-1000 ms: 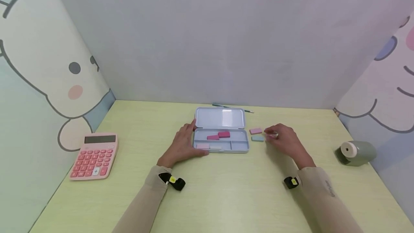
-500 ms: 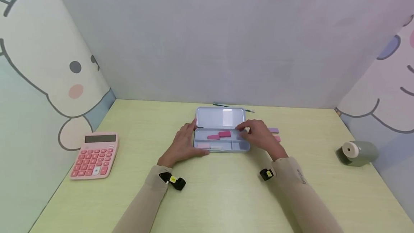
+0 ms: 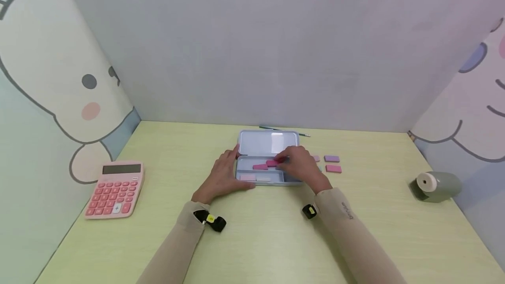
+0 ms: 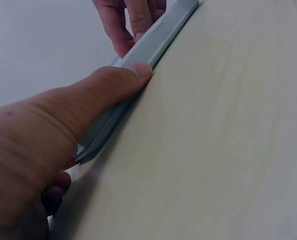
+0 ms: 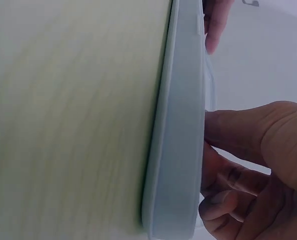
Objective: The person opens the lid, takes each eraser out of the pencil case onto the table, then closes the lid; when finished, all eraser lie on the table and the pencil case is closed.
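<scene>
An open light-blue pencil case (image 3: 256,143) lies on the table, lid folded back. My left hand (image 3: 225,174) grips its left end, thumb (image 4: 123,77) along the front wall and fingers round the side. My right hand (image 3: 301,168) reaches into the back compartment, thumb and fingers pinched on a small eraser that they almost wholly hide. Its fingertips are beside a magenta eraser (image 3: 271,163); another magenta eraser (image 3: 260,167) lies to the left. In the front compartment are a pale pink eraser (image 3: 247,178) and a white eraser (image 3: 263,179). The right wrist view hides the fingertips behind the case wall (image 5: 176,150).
Right of the case lie a purple eraser (image 3: 332,158), a pink eraser (image 3: 333,168) and two partly hidden ones. A pencil (image 3: 304,135) lies behind the lid. A pink calculator (image 3: 116,189) is at the left, a grey-green pencil sharpener (image 3: 435,186) at the far right.
My right hand has moved left from the erasers on the table, a small pale thing in its fingers, into the case's back compartment. My left hand has stayed on the case.
</scene>
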Available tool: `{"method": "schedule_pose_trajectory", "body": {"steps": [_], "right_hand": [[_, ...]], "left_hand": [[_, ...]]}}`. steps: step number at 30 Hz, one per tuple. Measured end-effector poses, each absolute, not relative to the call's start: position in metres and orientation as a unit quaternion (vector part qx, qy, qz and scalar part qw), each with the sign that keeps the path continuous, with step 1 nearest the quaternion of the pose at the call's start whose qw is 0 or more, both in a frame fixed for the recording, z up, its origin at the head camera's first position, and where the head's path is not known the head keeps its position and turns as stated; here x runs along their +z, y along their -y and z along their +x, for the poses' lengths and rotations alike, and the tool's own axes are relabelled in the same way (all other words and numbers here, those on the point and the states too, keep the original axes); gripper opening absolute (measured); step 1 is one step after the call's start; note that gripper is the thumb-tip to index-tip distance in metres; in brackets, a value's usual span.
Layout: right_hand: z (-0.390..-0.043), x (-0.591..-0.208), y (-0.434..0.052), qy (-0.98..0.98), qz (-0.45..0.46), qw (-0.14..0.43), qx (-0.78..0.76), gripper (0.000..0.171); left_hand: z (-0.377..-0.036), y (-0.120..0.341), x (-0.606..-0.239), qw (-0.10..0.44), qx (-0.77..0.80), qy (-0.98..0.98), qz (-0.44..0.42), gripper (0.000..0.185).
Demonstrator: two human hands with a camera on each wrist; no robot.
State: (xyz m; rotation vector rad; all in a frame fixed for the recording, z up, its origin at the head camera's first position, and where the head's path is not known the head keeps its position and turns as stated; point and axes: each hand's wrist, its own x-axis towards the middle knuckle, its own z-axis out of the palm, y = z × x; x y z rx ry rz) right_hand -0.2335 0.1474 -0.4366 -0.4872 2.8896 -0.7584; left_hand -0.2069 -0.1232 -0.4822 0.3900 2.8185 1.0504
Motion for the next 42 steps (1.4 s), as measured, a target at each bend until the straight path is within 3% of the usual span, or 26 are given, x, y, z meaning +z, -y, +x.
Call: {"method": "schedule_pose_trajectory", "body": {"steps": [15, 28, 42], "right_hand": [[-0.230, -0.435, -0.145, -0.961, -0.156, 0.048, -0.222, 0.014], [-0.214, -0.424, -0.200, -0.956, -0.154, 0.011, -0.248, 0.014], [-0.190, -0.429, -0.253, -0.966, -0.138, 0.017, -0.218, 0.013]], "left_hand": [[-0.207, 0.124, -0.484, 0.060, 0.347, -0.928, 0.124, 0.136], [-0.210, 0.125, -0.485, 0.046, 0.342, -0.928, 0.141, 0.137], [-0.211, 0.126, -0.488, 0.047, 0.339, -0.929, 0.140, 0.137]]}}
